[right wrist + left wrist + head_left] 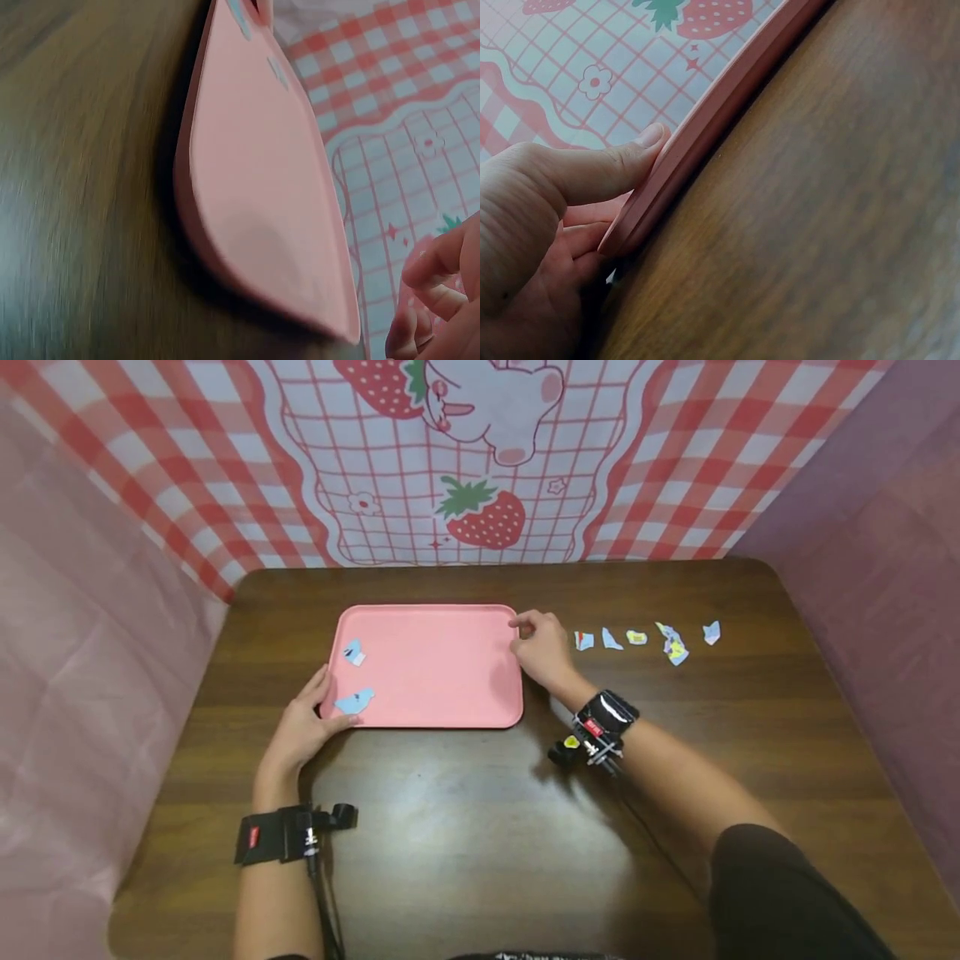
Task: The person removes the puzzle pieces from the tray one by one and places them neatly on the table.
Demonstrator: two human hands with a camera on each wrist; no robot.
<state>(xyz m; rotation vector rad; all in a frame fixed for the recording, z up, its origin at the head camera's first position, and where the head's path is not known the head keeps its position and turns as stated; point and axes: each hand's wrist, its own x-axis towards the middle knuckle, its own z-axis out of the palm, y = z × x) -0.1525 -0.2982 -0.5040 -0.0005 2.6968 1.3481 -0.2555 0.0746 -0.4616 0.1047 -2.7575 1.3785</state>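
In the head view a pink tray [435, 668] lies on the wooden table. My left hand [303, 727] grips its near left corner, and in the left wrist view the thumb [651, 136] presses on the rim while other fingers are partly hidden behind it. Two light-blue paper pieces sit at the tray's left side: a smaller piece [353, 652] farther back and a larger piece [354, 702] beside my thumb. My right hand [543, 647] hovers at the tray's far right edge with loosely bent fingers; the right wrist view shows nothing between these fingers [435, 270].
Several torn-looking paper pieces lie in a row right of the tray, among them a red-and-blue piece [583, 641], a yellow one [636, 637] and a larger one [673, 645]. Another yellow piece [572, 742] shows beside the right wrist camera. A checked cloth [465, 460] hangs behind the table.
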